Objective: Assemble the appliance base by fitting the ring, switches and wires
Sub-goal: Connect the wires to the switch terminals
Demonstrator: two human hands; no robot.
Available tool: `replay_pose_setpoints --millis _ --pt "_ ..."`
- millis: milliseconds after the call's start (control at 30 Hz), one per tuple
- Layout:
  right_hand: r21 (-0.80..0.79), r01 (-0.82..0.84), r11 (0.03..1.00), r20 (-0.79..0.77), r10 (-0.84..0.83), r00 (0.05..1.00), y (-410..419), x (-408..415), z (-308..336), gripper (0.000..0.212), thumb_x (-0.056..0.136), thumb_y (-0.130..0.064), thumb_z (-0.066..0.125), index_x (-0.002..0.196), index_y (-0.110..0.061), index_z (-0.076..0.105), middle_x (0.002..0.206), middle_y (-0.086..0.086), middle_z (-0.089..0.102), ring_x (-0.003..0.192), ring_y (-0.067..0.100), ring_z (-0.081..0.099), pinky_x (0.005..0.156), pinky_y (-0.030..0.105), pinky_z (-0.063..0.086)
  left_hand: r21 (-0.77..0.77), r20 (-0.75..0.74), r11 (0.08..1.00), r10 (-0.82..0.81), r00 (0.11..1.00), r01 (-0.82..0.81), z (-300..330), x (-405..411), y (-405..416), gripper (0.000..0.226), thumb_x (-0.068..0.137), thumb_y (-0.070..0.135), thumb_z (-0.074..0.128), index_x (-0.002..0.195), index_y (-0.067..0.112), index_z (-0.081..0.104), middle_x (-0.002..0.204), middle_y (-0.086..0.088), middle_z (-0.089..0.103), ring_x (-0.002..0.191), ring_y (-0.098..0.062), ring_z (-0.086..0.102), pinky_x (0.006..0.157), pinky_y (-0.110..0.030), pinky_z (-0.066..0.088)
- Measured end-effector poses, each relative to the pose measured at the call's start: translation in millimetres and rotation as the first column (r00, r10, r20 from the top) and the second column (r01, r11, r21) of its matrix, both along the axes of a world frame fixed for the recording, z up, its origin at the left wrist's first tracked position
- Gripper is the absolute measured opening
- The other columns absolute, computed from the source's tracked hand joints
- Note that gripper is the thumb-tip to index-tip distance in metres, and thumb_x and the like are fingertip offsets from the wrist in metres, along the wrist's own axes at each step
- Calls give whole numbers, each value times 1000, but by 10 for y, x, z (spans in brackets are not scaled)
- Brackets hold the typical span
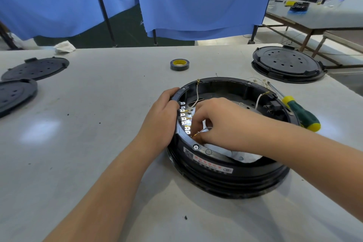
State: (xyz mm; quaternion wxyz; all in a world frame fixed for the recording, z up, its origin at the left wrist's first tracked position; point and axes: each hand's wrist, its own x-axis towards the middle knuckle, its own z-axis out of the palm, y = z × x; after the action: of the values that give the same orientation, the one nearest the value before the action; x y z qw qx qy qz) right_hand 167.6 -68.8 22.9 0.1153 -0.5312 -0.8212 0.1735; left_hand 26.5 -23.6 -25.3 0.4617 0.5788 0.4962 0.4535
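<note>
The round black appliance base [229, 175] lies open side up on the table, right of centre. A row of shiny metal switch terminals [184, 119] lines the inside of its left rim. My left hand [163, 118] grips that left rim from outside, fingers curled over the edge. My right hand [222, 122] reaches inside the base and pinches a thin white wire [204, 129] with a brass end close to the terminals. Two more white wires [258, 100] rise inside the ring. A black plug socket [274, 107] sits at the inner right wall.
A green-and-yellow screwdriver [298, 113] rests on the base's right rim. A roll of black tape [179, 64] stands behind it. Black round covers lie at the far right [286, 64] and at the left [35, 68]. Loose brass-tipped wires [257, 81] lie behind the base.
</note>
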Motion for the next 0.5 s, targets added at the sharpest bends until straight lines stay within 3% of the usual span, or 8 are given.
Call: replay_pose_setpoints --millis 300,500 --pt "19 30 999 -72 -29 997 23 23 -49 27 73 -28 76 55 -37 58 70 -13 62 68 -10 51 59 9 40 26 2 1000 -2 1000 2 -12 2 2 37 74 19 38 91 43 60 97 19 66 99 -8 62 89 -34 48" --pt "24 28 999 -58 -27 998 15 27 -60 24 75 -29 74 58 -36 59 73 -13 64 63 -10 51 50 9 35 36 -7 999 16 1000 -16 -16 1 5 40 83 10 38 91 43 60 95 21 65 99 -7 61 94 -37 48"
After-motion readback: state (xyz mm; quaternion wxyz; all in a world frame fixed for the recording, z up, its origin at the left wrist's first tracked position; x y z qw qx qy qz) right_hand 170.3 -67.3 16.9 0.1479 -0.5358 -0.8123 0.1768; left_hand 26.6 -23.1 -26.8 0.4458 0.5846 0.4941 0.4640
